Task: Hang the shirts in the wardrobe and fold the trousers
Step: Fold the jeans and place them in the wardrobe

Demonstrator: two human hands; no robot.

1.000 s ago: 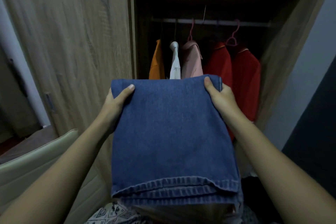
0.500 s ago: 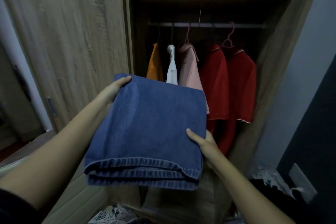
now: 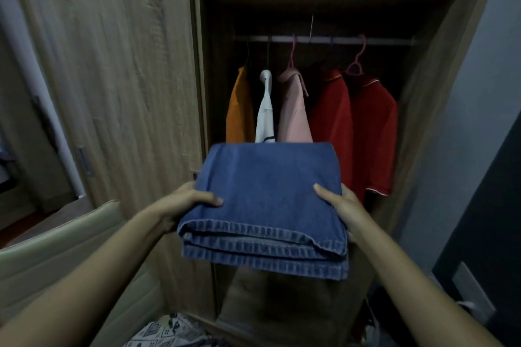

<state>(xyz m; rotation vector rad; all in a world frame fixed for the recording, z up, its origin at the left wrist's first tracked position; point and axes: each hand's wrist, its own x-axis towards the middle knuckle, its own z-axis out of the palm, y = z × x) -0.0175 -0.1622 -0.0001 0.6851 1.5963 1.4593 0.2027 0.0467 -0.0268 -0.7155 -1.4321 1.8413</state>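
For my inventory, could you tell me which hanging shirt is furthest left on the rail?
The orange shirt; the white shirt, pink shirt and two red shirts all hang to its right.

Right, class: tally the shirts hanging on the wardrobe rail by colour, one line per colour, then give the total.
Orange shirt: 1
White shirt: 1
Pink shirt: 1
Red shirts: 2
Total: 5
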